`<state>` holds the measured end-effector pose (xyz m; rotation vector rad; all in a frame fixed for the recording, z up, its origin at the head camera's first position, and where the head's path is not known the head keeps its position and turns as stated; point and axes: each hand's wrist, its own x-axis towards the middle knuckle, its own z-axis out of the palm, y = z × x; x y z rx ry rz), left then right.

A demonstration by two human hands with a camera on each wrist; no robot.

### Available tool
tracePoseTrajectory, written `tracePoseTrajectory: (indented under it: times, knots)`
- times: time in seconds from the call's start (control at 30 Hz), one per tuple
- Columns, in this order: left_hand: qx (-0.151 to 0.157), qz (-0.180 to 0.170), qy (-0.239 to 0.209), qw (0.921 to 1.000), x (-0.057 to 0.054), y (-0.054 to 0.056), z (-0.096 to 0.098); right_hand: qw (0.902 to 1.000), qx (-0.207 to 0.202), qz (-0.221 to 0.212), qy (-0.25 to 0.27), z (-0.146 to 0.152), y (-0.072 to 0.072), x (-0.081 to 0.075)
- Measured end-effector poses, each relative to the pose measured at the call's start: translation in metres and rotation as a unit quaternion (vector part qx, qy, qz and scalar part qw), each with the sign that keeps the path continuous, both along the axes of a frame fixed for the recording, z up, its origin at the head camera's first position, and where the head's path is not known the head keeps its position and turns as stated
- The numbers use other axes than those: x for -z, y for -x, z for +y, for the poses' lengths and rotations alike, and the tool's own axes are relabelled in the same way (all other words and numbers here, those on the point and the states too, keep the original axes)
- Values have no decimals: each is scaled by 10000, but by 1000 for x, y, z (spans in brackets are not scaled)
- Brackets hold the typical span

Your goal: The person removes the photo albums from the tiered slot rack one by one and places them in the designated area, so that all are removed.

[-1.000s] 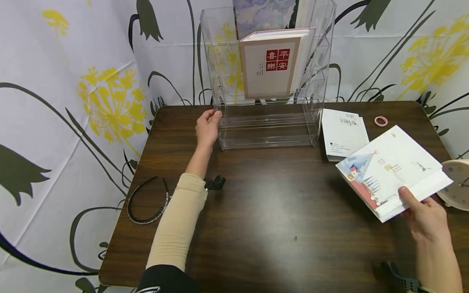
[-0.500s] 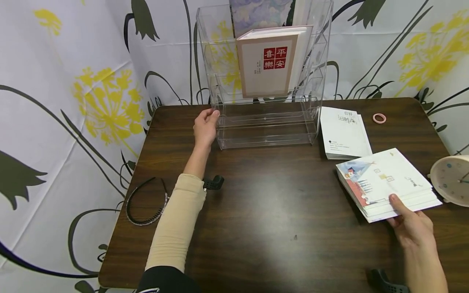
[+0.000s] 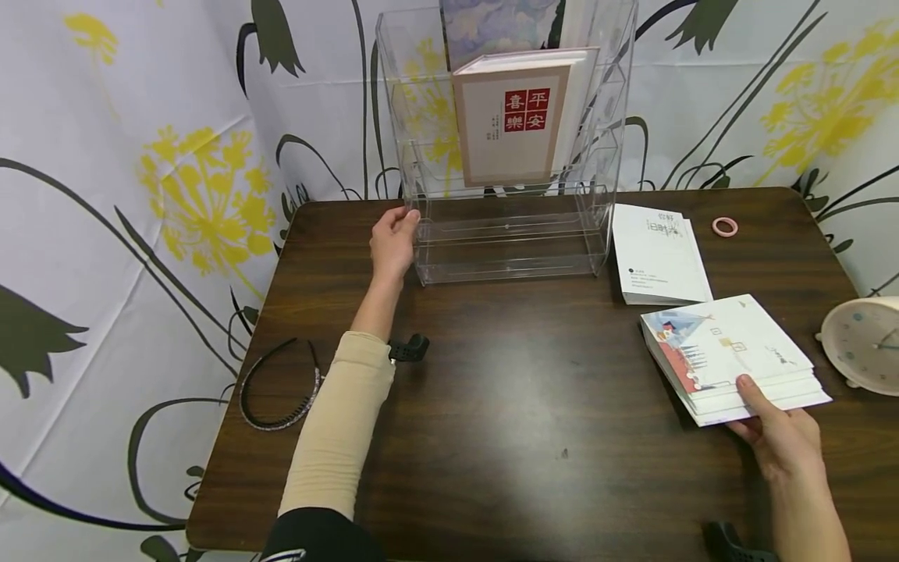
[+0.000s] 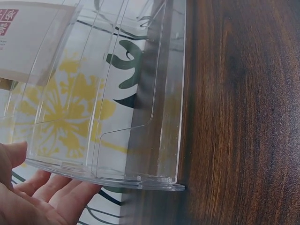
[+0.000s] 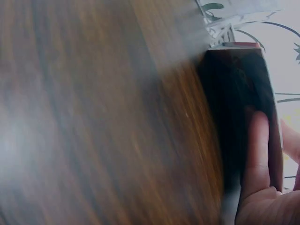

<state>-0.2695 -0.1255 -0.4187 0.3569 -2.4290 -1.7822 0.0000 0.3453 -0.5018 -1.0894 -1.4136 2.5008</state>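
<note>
My left hand grips the left side of a clear acrylic book rack. In the left wrist view, the thumb and fingers lie on either side of the rack's clear side panel. At the right, my right hand holds a small stack of white books by its near corner, thumb on top. The top cover has a blue and red drawing. A finger lies against the stack's dark underside in the right wrist view, which is blurred.
In the rack stand a beige book with red squares and a taller painted-cover book. White books lie right of the rack. Also on the table are a pink ring, a round clock and a headband.
My right hand has moved left and down toward the tabletop with the stack of books, uncovering more of the clock. The left hand stays on the rack.
</note>
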Motion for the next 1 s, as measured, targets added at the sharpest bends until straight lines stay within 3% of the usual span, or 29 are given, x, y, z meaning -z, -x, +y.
tracePoseTrajectory:
  times: [0.1, 0.17, 0.33, 0.4, 0.53, 0.67, 1.0]
  knots:
    - [4, 50, -20, 10000, 1, 0, -1, 9966, -740, -125, -334, 6, -1, -1]
    - [31, 90, -16, 10000, 0, 0, -1, 9877, -1255, -469, -801, 10, -2, -3]
    - [77, 38, -8, 10000, -1, -1, -1, 9346, -2307, -1739, -2076, 20, -3, -7]
    - [72, 11, -2, 10000, -1, -1, -1, 9138, -2644, -2079, -2276, 24, -2, -9]
    - [34, 27, 5, 10000, 0, -1, 0, 8889, -3108, -2467, -2288, 32, 0, -10]
    - [62, 19, 45, 10000, 1, 0, 1, 8794, -3224, -2664, -2276, 36, -2, -9]
    - [14, 68, 37, 10000, 1, 0, -1, 8754, -3300, -2581, -2412, 38, -3, -7]
